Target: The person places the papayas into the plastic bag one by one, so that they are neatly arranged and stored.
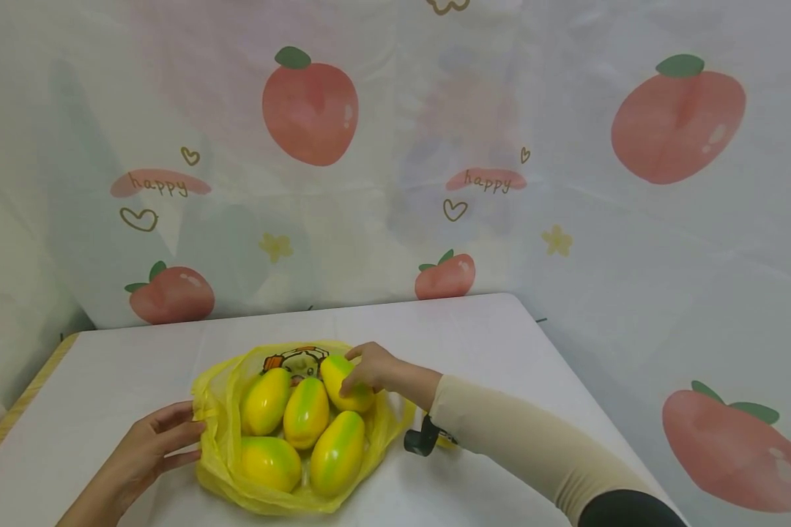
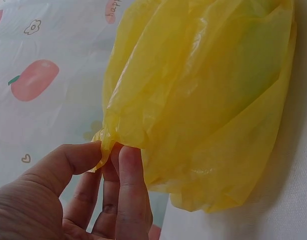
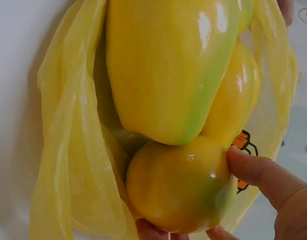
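A yellow plastic bag (image 1: 214, 468) lies wide open on the table, with several glossy yellow-green mangoes inside. At the bag's left rim, my left hand (image 1: 151, 448) pinches a gathered bit of plastic between thumb and fingers, as the left wrist view shows on the bag (image 2: 193, 115). My right hand (image 1: 377, 367) reaches in at the far right of the bag. It grips the upper-right mango (image 1: 335, 372), thumb on one side and fingertips beneath; the right wrist view shows this mango (image 3: 176, 187) touching a larger mango (image 3: 163, 65).
The white table (image 1: 488, 344) extends around the bag, with a wooden edge (image 1: 33, 395) at left. Behind it hangs a fruit-print cloth (image 1: 369, 212). A black wrist device (image 1: 422, 438) sits below the right forearm.
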{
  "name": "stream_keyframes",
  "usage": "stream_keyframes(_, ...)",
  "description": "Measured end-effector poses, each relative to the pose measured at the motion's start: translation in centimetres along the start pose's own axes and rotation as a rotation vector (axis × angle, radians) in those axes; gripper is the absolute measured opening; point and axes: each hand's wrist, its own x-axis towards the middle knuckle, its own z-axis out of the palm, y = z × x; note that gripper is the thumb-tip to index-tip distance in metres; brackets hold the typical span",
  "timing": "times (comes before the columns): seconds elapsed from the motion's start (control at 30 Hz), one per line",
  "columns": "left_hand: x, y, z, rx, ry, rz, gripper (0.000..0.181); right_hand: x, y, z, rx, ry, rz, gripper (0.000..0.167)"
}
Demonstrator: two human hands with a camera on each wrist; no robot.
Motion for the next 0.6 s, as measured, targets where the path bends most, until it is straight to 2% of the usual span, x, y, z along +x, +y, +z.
stream_keyframes(0.6, -0.08, -0.11, 0.01, 0.0, -0.006, 0.004, 0.057, 0.04, 0.15, 0.52, -0.082, -0.002, -0.031, 0.068)
